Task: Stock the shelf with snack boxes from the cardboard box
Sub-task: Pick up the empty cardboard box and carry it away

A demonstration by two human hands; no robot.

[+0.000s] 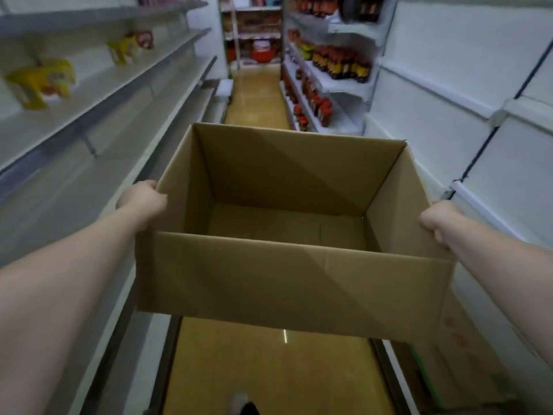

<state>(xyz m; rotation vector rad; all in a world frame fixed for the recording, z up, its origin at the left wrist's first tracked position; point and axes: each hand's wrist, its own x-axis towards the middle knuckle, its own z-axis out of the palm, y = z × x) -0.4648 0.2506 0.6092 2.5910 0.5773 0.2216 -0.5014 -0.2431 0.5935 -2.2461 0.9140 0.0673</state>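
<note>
Hands, left hand (143,200) and right hand (438,221), grasp the sides of the brown open-topped cardboard box (287,235), which looks empty, so stocking seems finished.

No lettering can be read anywhere in this shop aisle. The yellow snack packs (42,82) on the left-hand shelf and the bottles (341,65) on the far right-hand shelves carry printed labels, all too blurred to make out. Faint reddish marks on a second carton (457,333) at lower right are likewise illegible.
</note>
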